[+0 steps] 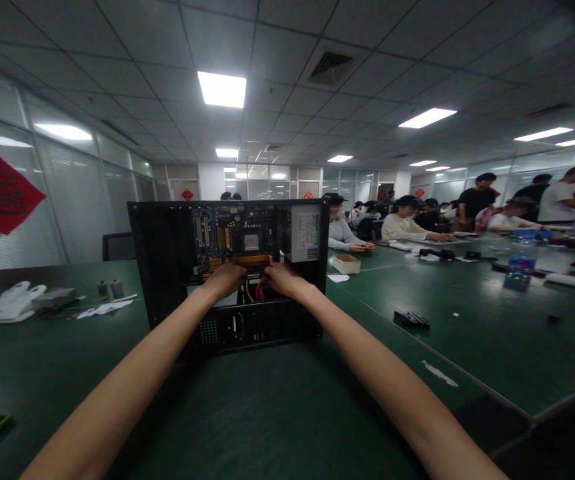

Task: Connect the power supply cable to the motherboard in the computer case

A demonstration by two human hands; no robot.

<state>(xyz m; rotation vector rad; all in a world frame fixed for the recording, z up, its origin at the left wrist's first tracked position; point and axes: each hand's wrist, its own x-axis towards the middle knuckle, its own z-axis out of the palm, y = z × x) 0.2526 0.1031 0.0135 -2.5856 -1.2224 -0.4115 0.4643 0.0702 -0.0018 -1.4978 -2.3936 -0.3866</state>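
A black computer case [157,267] stands open on the green table, its inside facing me. In it are a motherboard [240,230] and, at the upper right, a silver power supply [303,230]. My left hand [225,279] and my right hand [285,277] reach into the case below the board. Between them lies a reddish-brown strip-like part [251,261], its ends at my fingertips; both hands are closed on it. Red and yellow cables [260,291] hang just beneath.
On the left of the green table [247,413] are a grey block [55,300], white plastic [12,301] and papers. To the right are an open small box [346,264], a black part [411,320] and a bottle [521,257]. Several people sit or stand beyond.
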